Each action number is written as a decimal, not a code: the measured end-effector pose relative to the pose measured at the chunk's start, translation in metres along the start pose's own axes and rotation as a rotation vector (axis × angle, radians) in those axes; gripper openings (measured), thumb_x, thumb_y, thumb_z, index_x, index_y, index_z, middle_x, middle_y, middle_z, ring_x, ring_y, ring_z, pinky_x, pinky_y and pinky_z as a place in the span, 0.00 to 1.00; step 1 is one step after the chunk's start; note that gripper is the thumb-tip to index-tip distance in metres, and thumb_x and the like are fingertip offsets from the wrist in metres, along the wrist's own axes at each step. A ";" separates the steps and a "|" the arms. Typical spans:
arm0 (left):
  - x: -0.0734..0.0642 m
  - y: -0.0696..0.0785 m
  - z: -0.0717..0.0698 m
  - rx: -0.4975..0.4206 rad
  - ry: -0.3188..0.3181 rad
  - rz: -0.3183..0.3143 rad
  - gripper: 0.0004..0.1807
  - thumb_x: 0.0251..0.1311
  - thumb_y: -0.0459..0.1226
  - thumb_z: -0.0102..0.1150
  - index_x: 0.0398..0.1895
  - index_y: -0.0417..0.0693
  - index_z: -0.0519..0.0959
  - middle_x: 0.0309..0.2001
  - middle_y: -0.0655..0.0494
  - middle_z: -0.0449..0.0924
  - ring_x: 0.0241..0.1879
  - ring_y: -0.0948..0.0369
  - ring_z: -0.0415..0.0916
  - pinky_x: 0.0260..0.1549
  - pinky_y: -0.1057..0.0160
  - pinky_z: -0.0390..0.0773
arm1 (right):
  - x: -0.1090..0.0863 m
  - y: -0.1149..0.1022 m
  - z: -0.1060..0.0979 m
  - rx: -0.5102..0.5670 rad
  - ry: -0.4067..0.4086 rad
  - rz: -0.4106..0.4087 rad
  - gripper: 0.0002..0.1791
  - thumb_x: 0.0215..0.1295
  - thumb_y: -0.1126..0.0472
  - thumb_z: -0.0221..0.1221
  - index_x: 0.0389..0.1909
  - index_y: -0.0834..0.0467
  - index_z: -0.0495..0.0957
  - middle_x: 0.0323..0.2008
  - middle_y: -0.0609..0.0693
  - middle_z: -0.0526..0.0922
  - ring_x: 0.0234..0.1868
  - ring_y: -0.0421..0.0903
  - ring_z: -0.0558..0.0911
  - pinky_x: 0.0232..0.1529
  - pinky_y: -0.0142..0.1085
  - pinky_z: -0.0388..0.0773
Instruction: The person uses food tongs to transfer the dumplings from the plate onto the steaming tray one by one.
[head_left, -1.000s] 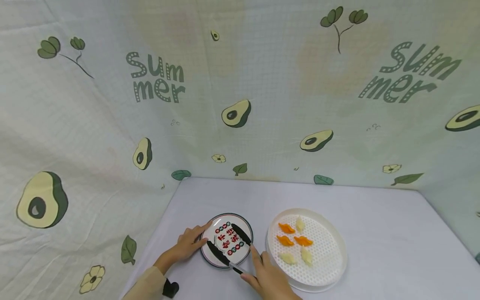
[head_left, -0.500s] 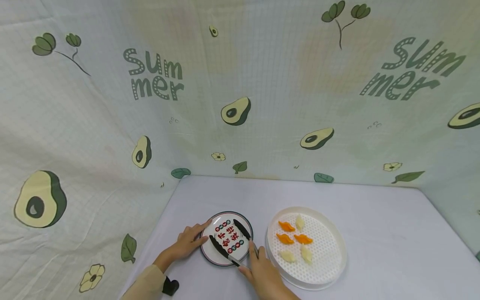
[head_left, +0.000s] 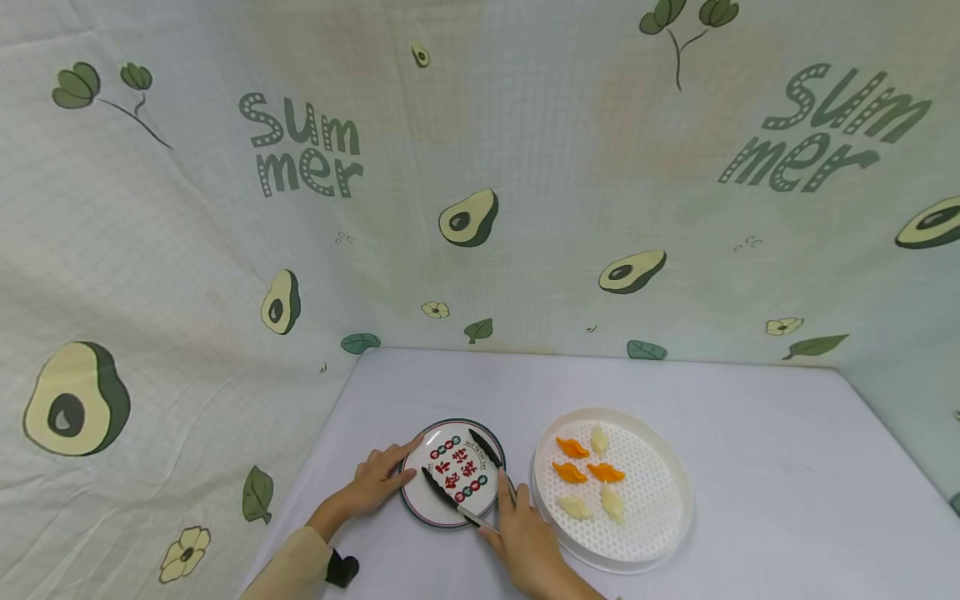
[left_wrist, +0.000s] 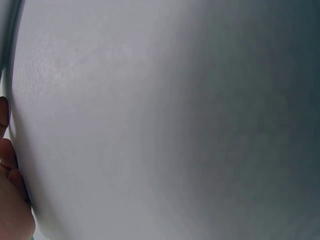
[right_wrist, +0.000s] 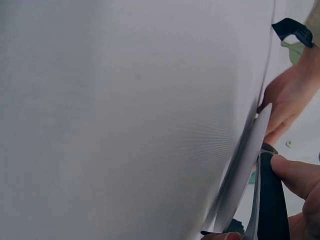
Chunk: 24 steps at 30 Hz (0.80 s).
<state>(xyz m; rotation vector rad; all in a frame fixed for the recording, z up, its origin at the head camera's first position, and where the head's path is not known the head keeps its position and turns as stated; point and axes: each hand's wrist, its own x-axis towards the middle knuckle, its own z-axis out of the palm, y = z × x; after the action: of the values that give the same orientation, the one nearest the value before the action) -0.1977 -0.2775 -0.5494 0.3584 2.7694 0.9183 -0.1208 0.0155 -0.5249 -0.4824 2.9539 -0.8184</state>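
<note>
A round white plate [head_left: 429,512] with a dark rim and red and blue print lies left of centre on the table. My left hand [head_left: 372,485] rests against its left edge, thumb and forefinger spread over the rim. Tongs [head_left: 441,488] with black tips are in my right hand [head_left: 528,537], their two arms apart over the plate. Nothing shows between the tips. In the right wrist view, the thumb [right_wrist: 297,176] presses a dark arm of the tongs [right_wrist: 272,200] beside the tilted-looking plate edge [right_wrist: 242,175]. The left wrist view shows mostly the white tabletop and some fingers [left_wrist: 7,155].
To the right stands a round white tray [head_left: 660,533] with a dimpled base. On it lie several dumplings, orange ones [head_left: 570,472] and pale ones [head_left: 612,503]. A printed cloth [head_left: 540,167] hangs behind the white table [head_left: 757,467].
The tongs have shifted slightly away from me over the plate, with my right hand following; their arms stay apart. My left hand keeps its place on the plate's rim. The head view has tilted slightly.
</note>
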 end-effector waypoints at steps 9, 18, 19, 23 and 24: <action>0.001 0.002 -0.001 0.001 -0.002 -0.011 0.32 0.72 0.52 0.52 0.77 0.61 0.61 0.60 0.56 0.73 0.46 0.59 0.58 0.46 0.48 0.56 | -0.002 -0.001 0.001 -0.043 0.023 0.005 0.48 0.62 0.46 0.66 0.74 0.67 0.57 0.48 0.66 0.70 0.33 0.56 0.77 0.28 0.51 0.74; 0.002 0.002 -0.001 0.011 -0.006 -0.010 0.33 0.72 0.52 0.52 0.77 0.60 0.61 0.57 0.57 0.73 0.45 0.59 0.58 0.45 0.49 0.57 | -0.005 0.001 0.005 -0.128 0.060 -0.016 0.49 0.58 0.44 0.68 0.75 0.62 0.59 0.41 0.61 0.70 0.32 0.55 0.75 0.25 0.48 0.72; 0.002 0.002 -0.001 0.010 -0.005 -0.011 0.33 0.72 0.52 0.53 0.77 0.60 0.61 0.57 0.57 0.73 0.45 0.59 0.58 0.45 0.49 0.57 | -0.005 0.001 0.006 -0.135 0.065 -0.020 0.49 0.58 0.44 0.68 0.75 0.61 0.58 0.40 0.60 0.70 0.33 0.54 0.75 0.25 0.47 0.71; 0.001 0.001 0.000 0.009 -0.001 -0.020 0.33 0.71 0.53 0.53 0.77 0.61 0.61 0.58 0.58 0.73 0.45 0.60 0.58 0.46 0.50 0.57 | -0.005 0.003 0.010 -0.177 0.084 -0.029 0.52 0.56 0.43 0.69 0.74 0.64 0.59 0.40 0.59 0.70 0.34 0.54 0.74 0.24 0.45 0.71; 0.001 0.001 0.000 0.009 -0.001 -0.020 0.33 0.71 0.53 0.53 0.77 0.61 0.61 0.57 0.58 0.73 0.45 0.60 0.58 0.46 0.50 0.57 | -0.006 0.003 0.010 -0.183 0.087 -0.027 0.52 0.55 0.42 0.70 0.74 0.65 0.59 0.40 0.60 0.71 0.35 0.54 0.74 0.23 0.45 0.72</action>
<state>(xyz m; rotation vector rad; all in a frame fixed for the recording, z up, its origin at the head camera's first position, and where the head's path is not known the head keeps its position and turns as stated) -0.1981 -0.2766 -0.5491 0.3312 2.7724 0.9006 -0.1151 0.0146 -0.5357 -0.5089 3.1263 -0.5873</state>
